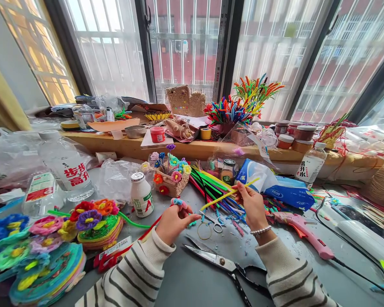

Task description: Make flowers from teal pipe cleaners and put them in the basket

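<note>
My right hand (251, 207) pinches a yellow pipe cleaner (219, 199) near its upper part, with the strip slanting down and left. My left hand (176, 221) has its fingers pressed together on a small pink-and-blue pipe cleaner piece (178, 203); its exact shape is partly covered by the fingers. The yellow strip's lower end comes close to the left fingertips, and I cannot tell whether they touch. Beneath and between the hands lie small scissors (215, 220) and a thin ring (204, 231). Large shears (217, 261) with black handles rest nearer me, blades parted.
Loose pipe cleaners (208, 183) lie behind my hands. At right is a pink glue gun (307, 238) with its cord. A white bottle (141, 195), a flower basket (173, 185) and pipe cleaner flowers (48, 241) stand at left. Jars (304, 133) line the sill.
</note>
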{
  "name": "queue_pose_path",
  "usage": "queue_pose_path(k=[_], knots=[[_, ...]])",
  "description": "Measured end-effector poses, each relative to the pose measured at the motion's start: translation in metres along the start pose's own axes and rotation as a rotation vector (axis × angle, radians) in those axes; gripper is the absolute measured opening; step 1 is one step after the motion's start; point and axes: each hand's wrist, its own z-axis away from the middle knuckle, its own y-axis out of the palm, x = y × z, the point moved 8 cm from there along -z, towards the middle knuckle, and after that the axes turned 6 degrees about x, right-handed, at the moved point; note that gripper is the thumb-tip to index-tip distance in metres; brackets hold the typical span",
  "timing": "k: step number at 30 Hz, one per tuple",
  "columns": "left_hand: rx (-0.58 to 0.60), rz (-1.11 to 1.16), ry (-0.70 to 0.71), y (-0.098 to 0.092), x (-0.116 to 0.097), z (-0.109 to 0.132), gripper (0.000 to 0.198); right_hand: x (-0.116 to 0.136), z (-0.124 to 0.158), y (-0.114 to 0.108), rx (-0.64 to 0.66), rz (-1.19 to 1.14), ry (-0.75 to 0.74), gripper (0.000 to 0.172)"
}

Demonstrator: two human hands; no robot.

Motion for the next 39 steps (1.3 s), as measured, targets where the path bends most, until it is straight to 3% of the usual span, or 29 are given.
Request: queue_pose_path(k=[2, 6, 8, 10, 13, 18, 21, 27, 32, 39], knots=[[-0.016, -0.01, 0.059, 0.0, -0.008, 0.001, 0.034, 0.0, 0.007, 0.018, 0.108, 0.068, 0.009, 0.028], [0.099, -0.136, 0.115, 0.017, -0.017, 0.004, 0.028, -0.002, 0.026, 0.06, 0.399, 0.126, 0.065, 0.03], [0.129, -0.16, 0.114, 0.021, -0.018, 0.005, 0.028, 0.001, 0.029, 0.066, 0.429, 0.122, 0.072, 0.032], [0.142, -0.053, 0.069, 0.02, -0.016, 0.005, 0.029, 0.008, 0.027, 0.061, 0.377, 0.093, 0.039, 0.032], [0.123, 0.283, -0.04, 0.013, -0.008, 0.003, 0.026, 0.014, 0.022, 0.052, 0.332, 0.088, -0.013, 0.039], [0.001, 0.692, -0.06, -0.005, -0.005, 0.003, 0.026, 0.0, 0.041, 0.083, 0.715, 0.29, 0.078, 0.029], [-0.031, 0.713, -0.05, -0.008, -0.006, 0.005, 0.023, 0.003, 0.053, 0.093, 0.786, 0.35, 0.07, 0.025], [-0.036, 0.608, -0.015, -0.005, -0.014, 0.006, 0.021, -0.001, 0.06, 0.094, 0.827, 0.461, 0.083, 0.022], [-0.166, 0.682, -0.015, -0.017, -0.009, 0.006, 0.019, -0.018, 0.063, 0.091, 0.941, 0.522, 0.168, 0.022], [-0.393, 0.916, -0.085, -0.037, 0.012, 0.008, 0.019, -0.009, 0.032, 0.046, 0.861, 0.683, 0.143, 0.022]])
